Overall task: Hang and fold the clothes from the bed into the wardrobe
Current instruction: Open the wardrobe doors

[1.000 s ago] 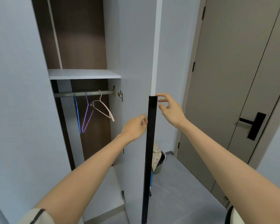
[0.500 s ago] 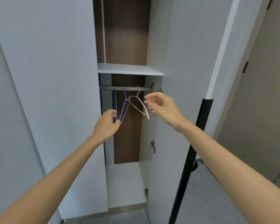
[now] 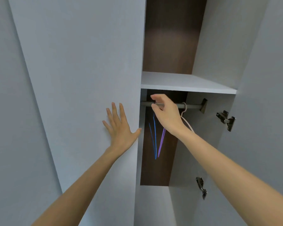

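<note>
The wardrobe stands open in front of me, with a metal rail (image 3: 193, 106) under a white shelf (image 3: 186, 84). On the rail hang a blue hanger (image 3: 155, 136), a purple hanger (image 3: 162, 141) and a whitish hanger (image 3: 187, 123). My right hand (image 3: 167, 115) is at the rail above the blue and purple hangers, thumb and forefinger curved and apart on either side of the bar. It hides their hooks. My left hand (image 3: 119, 128) lies flat with spread fingers on the left door panel (image 3: 80, 79). No clothes are in view.
The right door (image 3: 260, 111) is swung open, with two metal hinges (image 3: 225, 119) (image 3: 202, 188) on its inner side. Behind the hangers is a dark brown back wall (image 3: 157, 173). The white wardrobe floor (image 3: 150, 204) shows below.
I have come closer to the wardrobe. My right hand rose from beside the whitish hanger to the rail. My left hand moved left from the hangers and flattened on the door panel.
</note>
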